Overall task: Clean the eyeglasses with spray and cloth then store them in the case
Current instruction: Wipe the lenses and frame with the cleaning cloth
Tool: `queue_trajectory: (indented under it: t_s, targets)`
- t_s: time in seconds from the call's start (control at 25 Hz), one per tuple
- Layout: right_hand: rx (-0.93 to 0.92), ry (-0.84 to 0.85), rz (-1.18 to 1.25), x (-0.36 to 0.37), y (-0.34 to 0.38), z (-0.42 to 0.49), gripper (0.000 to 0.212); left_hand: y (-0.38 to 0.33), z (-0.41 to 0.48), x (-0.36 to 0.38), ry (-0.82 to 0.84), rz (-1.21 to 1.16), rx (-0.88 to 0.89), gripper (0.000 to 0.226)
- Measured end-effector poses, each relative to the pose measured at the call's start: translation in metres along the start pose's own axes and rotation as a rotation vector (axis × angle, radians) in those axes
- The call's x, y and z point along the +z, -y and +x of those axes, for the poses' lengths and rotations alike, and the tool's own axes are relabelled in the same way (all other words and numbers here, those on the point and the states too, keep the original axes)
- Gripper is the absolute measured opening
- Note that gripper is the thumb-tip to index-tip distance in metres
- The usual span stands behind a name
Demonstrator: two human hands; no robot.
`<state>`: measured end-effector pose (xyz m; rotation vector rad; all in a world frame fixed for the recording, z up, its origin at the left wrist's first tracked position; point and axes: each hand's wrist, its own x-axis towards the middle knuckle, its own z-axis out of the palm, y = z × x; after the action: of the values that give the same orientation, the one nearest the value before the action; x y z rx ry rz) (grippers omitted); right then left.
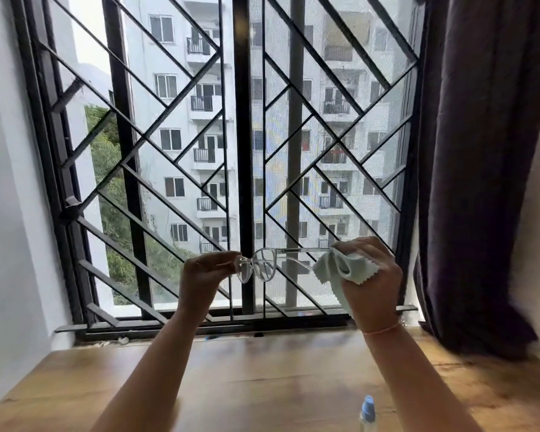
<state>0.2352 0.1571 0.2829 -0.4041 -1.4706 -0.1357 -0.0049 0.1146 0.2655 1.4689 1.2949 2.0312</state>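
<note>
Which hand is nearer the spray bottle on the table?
Right. The right hand, gripping the cloth, is raised roughly in line with the bottle. The left hand, pinching the glasses, is raised well off to the bottle's left.

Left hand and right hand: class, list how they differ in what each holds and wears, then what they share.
The left hand pinches the clear eyeglasses bare-fingered at the frame's end; the right hand grips their temple tips through a pale cleaning cloth. The right hand's wrist wears a pink thread; the left hand's wrist is bare. Shared: both are raised before the window grille, on the same eyeglasses.
</note>
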Motion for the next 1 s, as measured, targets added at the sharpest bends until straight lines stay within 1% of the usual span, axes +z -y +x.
queue_trajectory:
  t_s: [0.04, 0.08, 0.12, 0.16, 0.2, 0.24, 0.28, 0.32, 0.36, 0.44, 0.48, 0.6, 0.68, 0.76, 0.88, 1.0]
  targets:
    - [-0.044, 0.001, -0.044, -0.001, -0.001, 0.002, 0.007, 0.0, 0.001, -0.002, -0.016, 0.121, -0.008, 0.04]
    - [-0.083, 0.004, -0.095, -0.002, -0.003, 0.002, 0.006, -0.003, 0.002, -0.005, -0.07, 0.241, -0.006, 0.037]
    - [-0.119, 0.014, -0.15, -0.002, -0.005, 0.001, 0.008, -0.011, 0.001, -0.007, -0.16, 0.329, 0.008, 0.032]
    - [-0.152, 0.033, -0.197, -0.002, -0.009, -0.001, 0.011, -0.023, -0.002, -0.008, -0.245, 0.366, 0.037, 0.026]
    - [-0.178, 0.053, -0.232, -0.003, -0.011, -0.003, 0.012, -0.038, -0.006, -0.008, -0.286, 0.361, 0.075, 0.021]
    - [-0.199, 0.071, -0.253, -0.002, -0.012, -0.006, 0.012, -0.055, -0.012, -0.006, -0.27, 0.349, 0.118, 0.018]
    - [-0.212, 0.083, -0.263, -0.002, -0.012, -0.008, 0.01, -0.073, -0.019, -0.002, -0.201, 0.353, 0.163, 0.015]
    - [-0.217, 0.091, -0.262, -0.001, -0.012, -0.01, 0.008, -0.088, -0.028, 0.004, -0.112, 0.399, 0.208, 0.013]
    - [-0.222, 0.093, -0.259, 0.0, -0.013, -0.012, 0.007, -0.101, -0.038, 0.01, -0.047, 0.505, 0.26, 0.012]
    - [-0.231, 0.099, -0.274, 0.002, -0.014, -0.016, 0.007, -0.112, -0.052, 0.021, -0.039, 0.771, 0.384, 0.015]
    - [-0.235, 0.106, -0.283, 0.003, -0.014, -0.017, 0.007, -0.112, -0.055, 0.024, -0.046, 0.867, 0.427, 0.018]
    - [-0.245, 0.106, -0.293, 0.006, -0.013, -0.019, 0.008, -0.102, -0.059, 0.032, 0.014, 1.012, 0.445, 0.026]
    - [-0.263, 0.099, -0.301, 0.005, -0.009, -0.018, 0.01, -0.098, -0.06, 0.035, 0.043, 1.059, 0.447, 0.026]
    - [-0.268, 0.082, -0.286, 0.003, -0.005, -0.017, 0.01, -0.097, -0.06, 0.037, 0.03, 1.065, 0.458, 0.023]
    - [-0.268, 0.059, -0.264, 0.001, -0.001, -0.015, 0.013, -0.095, -0.057, 0.04, -0.01, 1.063, 0.484, 0.015]
    - [-0.258, 0.046, -0.263, 0.001, 0.001, -0.015, 0.011, -0.092, -0.054, 0.04, -0.063, 1.057, 0.546, 0.013]
